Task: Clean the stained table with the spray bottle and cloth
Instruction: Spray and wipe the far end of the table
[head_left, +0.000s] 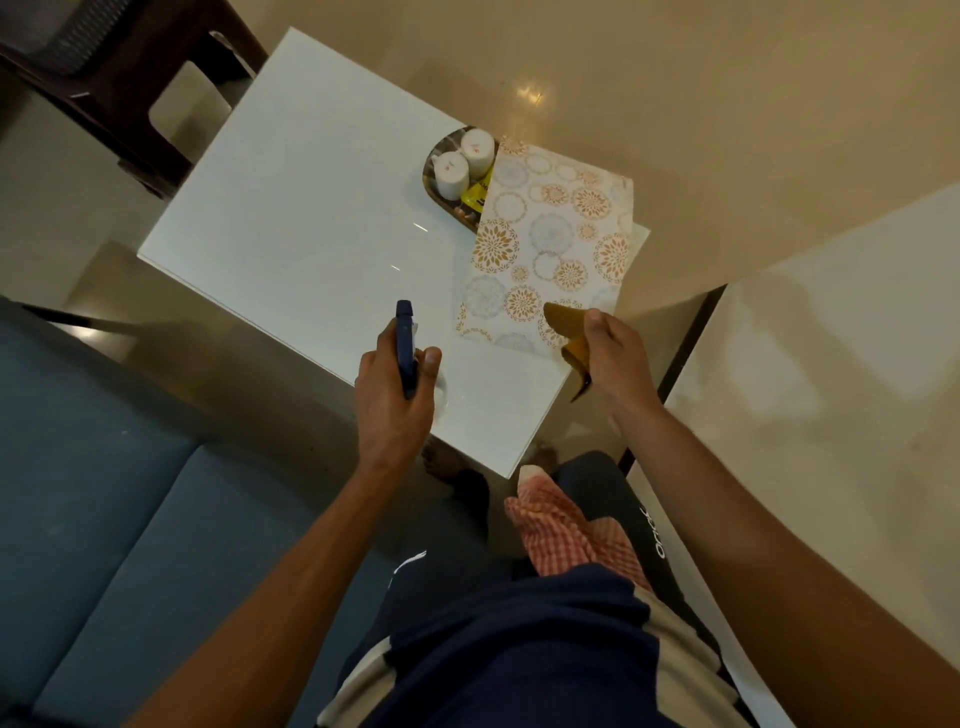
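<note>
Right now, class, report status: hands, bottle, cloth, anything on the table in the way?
Left hand grips spray bottle. Right hand pinches brown cloth. Patterned mat and cup tray occupy table's right side.

The left and middle of the table (291, 208) are bare; a tray (436, 200) of cups (465, 161) and a patterned mat (550, 239) fill the right.

Bench (311, 208): white glossy rectangular top, seen from above, standing on a pale tiled floor (675, 78). Landmark: dark oval tray (435, 193) at the far right part of the top. Two white cups (465, 161) sit upside down in the tray (a yellow packet beside them). Patterned mat (550, 234) lies just right of the tray, overlapping its edge and overhanging the bench's right side.
</note>
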